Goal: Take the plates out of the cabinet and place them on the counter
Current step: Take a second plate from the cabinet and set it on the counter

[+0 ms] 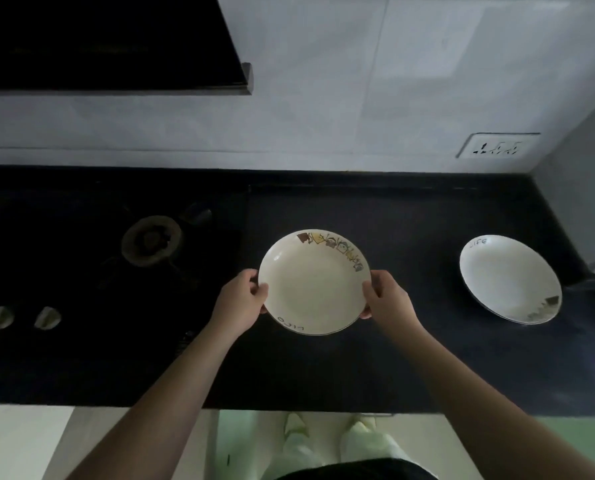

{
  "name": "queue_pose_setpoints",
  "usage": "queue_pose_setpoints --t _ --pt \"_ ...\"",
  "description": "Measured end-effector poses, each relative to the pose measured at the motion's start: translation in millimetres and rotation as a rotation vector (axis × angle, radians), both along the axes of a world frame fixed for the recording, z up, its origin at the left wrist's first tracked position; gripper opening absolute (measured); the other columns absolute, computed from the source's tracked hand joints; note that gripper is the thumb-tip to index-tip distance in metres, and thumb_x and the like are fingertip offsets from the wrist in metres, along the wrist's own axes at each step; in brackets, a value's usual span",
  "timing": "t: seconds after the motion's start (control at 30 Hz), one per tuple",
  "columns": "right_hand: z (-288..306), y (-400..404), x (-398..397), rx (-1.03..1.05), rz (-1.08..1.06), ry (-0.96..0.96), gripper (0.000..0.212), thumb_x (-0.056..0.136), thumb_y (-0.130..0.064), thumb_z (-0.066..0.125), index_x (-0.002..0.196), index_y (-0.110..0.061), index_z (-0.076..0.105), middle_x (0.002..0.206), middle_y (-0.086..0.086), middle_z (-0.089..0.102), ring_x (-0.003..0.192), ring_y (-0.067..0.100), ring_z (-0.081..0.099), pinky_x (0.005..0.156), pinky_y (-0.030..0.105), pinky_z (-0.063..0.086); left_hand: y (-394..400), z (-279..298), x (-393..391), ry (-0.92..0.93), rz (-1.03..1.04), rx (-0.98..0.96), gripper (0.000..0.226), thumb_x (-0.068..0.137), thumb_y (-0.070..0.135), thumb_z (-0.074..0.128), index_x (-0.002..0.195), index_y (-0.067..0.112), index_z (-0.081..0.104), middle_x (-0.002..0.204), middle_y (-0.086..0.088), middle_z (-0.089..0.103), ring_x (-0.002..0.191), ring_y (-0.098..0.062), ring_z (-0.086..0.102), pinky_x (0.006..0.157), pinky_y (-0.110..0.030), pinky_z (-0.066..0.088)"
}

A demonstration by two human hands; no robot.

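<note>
Now both hands, left hand (242, 299) and right hand (388, 299), pinch the plate (313, 284) at opposite rims.

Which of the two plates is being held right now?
The plate with the cartoon border, near the stove: left hand and right hand grip its opposite edges. The other plate lies untouched on the counter.
</note>
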State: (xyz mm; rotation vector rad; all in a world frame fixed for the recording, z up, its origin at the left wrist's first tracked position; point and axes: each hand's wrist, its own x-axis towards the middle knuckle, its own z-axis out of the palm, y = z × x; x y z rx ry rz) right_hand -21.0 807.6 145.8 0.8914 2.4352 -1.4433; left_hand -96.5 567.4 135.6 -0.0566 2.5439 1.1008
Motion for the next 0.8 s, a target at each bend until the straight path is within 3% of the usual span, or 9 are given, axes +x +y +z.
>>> queue_pose_setpoints --t 0.13,0.33,0.57,0.8 --pt "-21 2 -21 -0.033 0.061 -0.049 0.033 0.101 -0.027 0.043 0.133 -0.021 0.045 0.099 -0.008 0.063 0.076 0.012 0.069 0.057 0.02 0.051 3 -25 -15 -0.032 0.032 -0.032 0.041 0.099 0.023 0.053 0.138 0.015 0.048 0.113 -0.005 0.068 0.086 -0.015 0.069 0.074 -0.031 0.06" --pt "-46 0 -45 -0.072 0.085 -0.079 0.035 0.1 -0.025 0.046 0.135 -0.02 0.044 0.104 -0.005 0.06 0.078 0.012 0.068 0.054 0.017 0.05 5 -51 -34 -0.055 0.106 -0.057 0.04 0.097 0.023 0.054 0.137 0.019 0.048 0.109 -0.002 0.067 0.093 -0.017 0.067 0.083 -0.041 0.059" --pt "-60 -1 -62 -0.073 0.082 -0.102 0.038 0.1 -0.023 0.046 0.138 -0.02 0.042 0.105 -0.005 0.06 0.078 0.011 0.068 0.053 0.015 0.048 3 -66 -50 -0.053 0.084 -0.073 0.04 0.098 0.024 0.054 0.137 0.02 0.048 0.103 -0.001 0.067 0.09 -0.016 0.067 0.082 -0.04 0.059" --pt "-68 1 -71 -0.079 0.122 -0.161 0.043 0.099 -0.026 0.049 0.141 -0.023 0.038 0.112 -0.005 0.059 0.078 0.013 0.07 0.064 0.025 0.057 -1 -74 -58 -0.039 0.056 -0.1 0.042 0.098 0.025 0.054 0.139 0.019 0.047 0.102 -0.001 0.067 0.089 -0.016 0.067 0.081 -0.04 0.06"
